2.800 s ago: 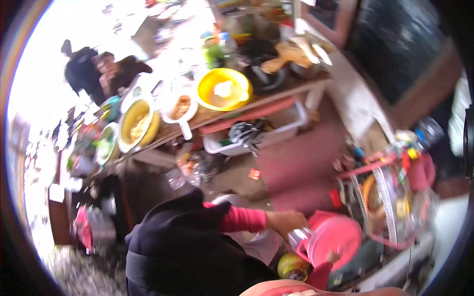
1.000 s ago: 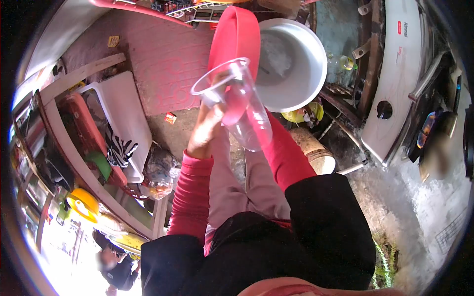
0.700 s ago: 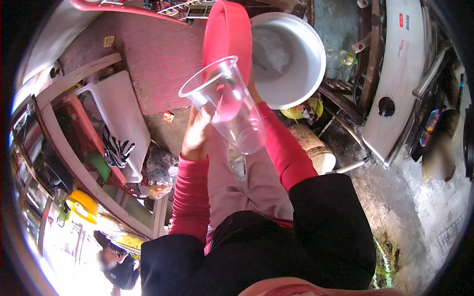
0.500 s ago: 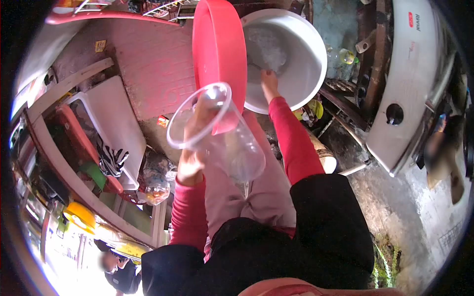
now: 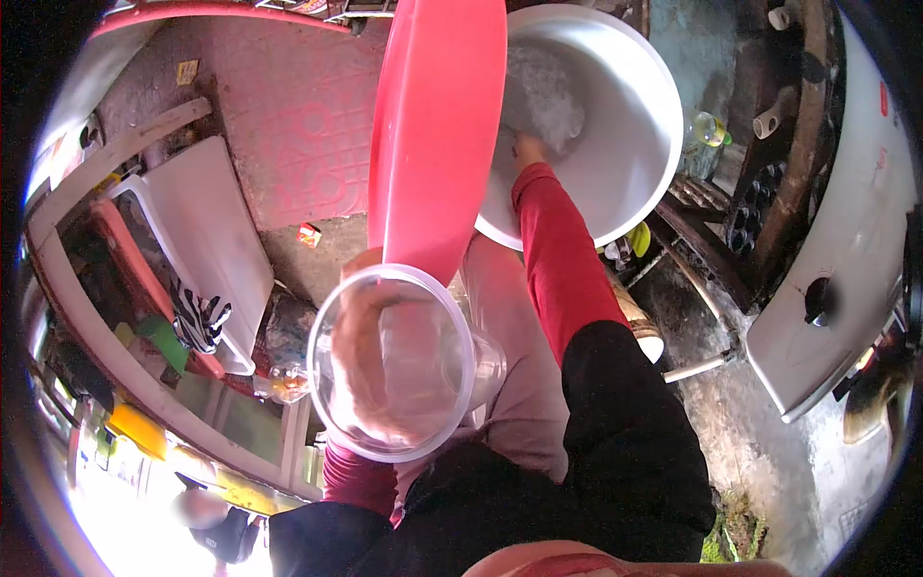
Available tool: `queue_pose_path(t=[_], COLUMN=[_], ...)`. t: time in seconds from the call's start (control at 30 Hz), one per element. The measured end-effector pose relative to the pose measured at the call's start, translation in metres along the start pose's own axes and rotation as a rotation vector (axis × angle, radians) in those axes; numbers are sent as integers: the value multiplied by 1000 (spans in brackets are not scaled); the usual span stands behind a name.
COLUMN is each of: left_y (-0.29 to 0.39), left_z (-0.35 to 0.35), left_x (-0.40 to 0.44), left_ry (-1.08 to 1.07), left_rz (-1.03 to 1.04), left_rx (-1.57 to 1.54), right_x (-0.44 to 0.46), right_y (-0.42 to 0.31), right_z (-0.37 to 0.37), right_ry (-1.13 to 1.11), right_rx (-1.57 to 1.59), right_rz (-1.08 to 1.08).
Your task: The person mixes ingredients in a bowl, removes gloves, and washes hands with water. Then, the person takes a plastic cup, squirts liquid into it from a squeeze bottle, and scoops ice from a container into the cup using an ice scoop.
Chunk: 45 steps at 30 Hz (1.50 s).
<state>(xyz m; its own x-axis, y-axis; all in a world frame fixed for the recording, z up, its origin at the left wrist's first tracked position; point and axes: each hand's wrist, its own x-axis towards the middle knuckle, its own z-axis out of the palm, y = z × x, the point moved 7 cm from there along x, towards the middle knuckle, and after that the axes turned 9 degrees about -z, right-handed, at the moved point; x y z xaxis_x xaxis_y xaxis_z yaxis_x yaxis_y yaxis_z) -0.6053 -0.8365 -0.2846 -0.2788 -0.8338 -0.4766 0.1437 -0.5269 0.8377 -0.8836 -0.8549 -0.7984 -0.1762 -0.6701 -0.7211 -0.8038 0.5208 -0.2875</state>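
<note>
My left hand, seen mostly through clear plastic, is closed around a clear plastic container and the lower edge of a pink basin. The container's round mouth faces up toward me. The basin stands on edge, tilted up in front of my legs. My right hand reaches down into a large white tub beside white suds. Its fingers are hidden, so what they hold, if anything, does not show.
At left a white plastic tray and a striped cloth rest on a wooden-framed rack. A grey stove panel is at right, with a clear bottle nearby. Another person is at the lower left.
The clear container has turned its mouth toward me and come lower. The pink basin appears larger and closer. My right hand remains in the tub, while the whole view has shifted slightly.
</note>
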Motion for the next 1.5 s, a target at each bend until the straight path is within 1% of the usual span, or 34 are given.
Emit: queue_pose_path(t=[0.03,0.07,0.13,0.17,0.23,0.27,0.33,0.37,0.43,0.47,0.57,0.63,0.67,0.7,0.73,0.77,0.8,0.83,0.87,0.9,0.93,1.0,1.03,1.1,1.13,1.2,1.23,1.3,1.33,1.4,1.43,1.5], left_y=[0,0,-2,-1,-1,-2,0,1,4,4,11,25,34,38,35,23,8,-11,-30,-42,-54,-67,-81,-102,-101,-89,-92,-102,-106,-105,-104,-104], left_z=[0,-1,-4,-4,-4,-4,-3,-3,-4,-5,-4,-3,-2,-2,-4,-8,-9,-7,-4,-1,4,16,16,5,5,14,14,14,13,16,18,18], left_x=[0,0,3,3,5,7,9,11,12,13,7,-4,-12,-22,-33,-45,-53,-59,-63,-62,-62,-45,-39,-40,-37,-9,-6,-4,-1,4,5,5], left_ry=[8,15,37,51,80,92,115,130,160,176,217,230,215,181,179,149,120,145,170,120,17,-66,-70,28,31,3,14,32,56,42,24,34], left_rz=[3,7,13,17,25,28,42,48,62,68,91,48,-2,-124,-126,-146,-165,-226,-284,-312,-312,-156,-150,-168,-195,-102,-122,-145,-164,-146,-122,-130], left_rx=[21,40,94,140,233,282,384,441,564,628,826,902,898,812,810,705,601,434,267,282,526,696,703,598,599,744,765,748,733,741,750,750], right_x=[2,7,16,9,-26,-38,-53,-41,-31,-34,-90,-121,-131,-139,-144,-139,-132,-127,-112,-96,-82,-50,-50,-66,-68,-43,-44,-51,-47,-37,-35,-38], right_y=[16,19,-4,-16,-41,-57,-91,-78,-82,-74,-88,-99,-107,-116,-119,-117,-132,-145,-149,-153,-150,-130,-131,-118,-109,-93,-88,-84,-82,-64,-55,-59], right_z=[7,9,8,4,-43,-64,-84,-74,-48,-51,-111,-155,-171,-195,-211,-210,-213,-213,-200,-185,-167,-124,-128,-122,-109,-106,-107,-108,-104,-91,-85,-79], right_ry=[35,35,27,24,254,254,-37,-34,-272,-275,-289,-92,-94,18,130,128,244,358,309,262,257,33,42,-24,-50,-79,-77,-1,-3,-37,-38,53], right_rx=[362,360,-94,-93,249,247,-79,-84,-329,-332,-301,-580,-581,-475,-369,-370,-397,-422,-429,-437,-437,-641,-637,-467,-458,-428,-432,-341,-342,-292,-293,-398], right_rz=[264,264,-119,-115,204,204,14,19,-295,-291,-335,-417,-416,-394,-371,-368,-537,-705,-704,-703,-699,-569,-567,-517,-516,-433,-432,-479,-485,-398,-400,-658])
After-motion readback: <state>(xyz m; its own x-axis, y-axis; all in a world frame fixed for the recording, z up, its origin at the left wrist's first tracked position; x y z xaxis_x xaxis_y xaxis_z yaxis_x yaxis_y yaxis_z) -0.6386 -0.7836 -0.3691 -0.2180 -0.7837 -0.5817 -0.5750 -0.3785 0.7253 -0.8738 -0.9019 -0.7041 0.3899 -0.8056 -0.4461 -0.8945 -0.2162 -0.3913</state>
